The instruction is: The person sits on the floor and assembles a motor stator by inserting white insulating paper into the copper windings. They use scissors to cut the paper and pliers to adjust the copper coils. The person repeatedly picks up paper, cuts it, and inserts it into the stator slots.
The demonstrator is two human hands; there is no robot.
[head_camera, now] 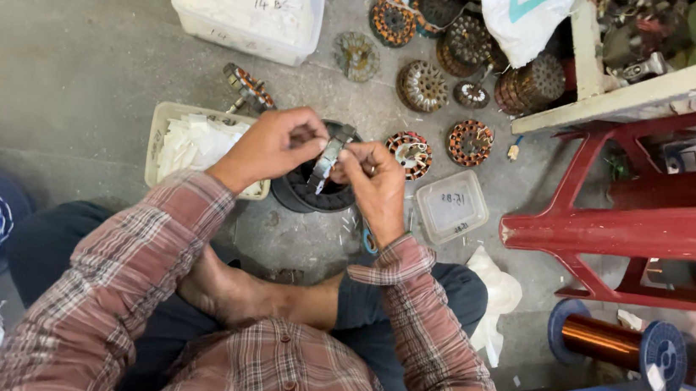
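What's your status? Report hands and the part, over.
Left hand and right hand both pinching the metal stator core. Core held above dark round housing. Nothing in the way.

A red-and-grey plaid, buttoned, long-sleeved shirt, dark blue trousers, bare feet, and a ring on one finger.

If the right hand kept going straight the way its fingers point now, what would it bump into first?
The right hand points up and left, so it would likely meet the small metal strip pinched between both hands, then the left hand just beyond. Depth is hard to judge from above.
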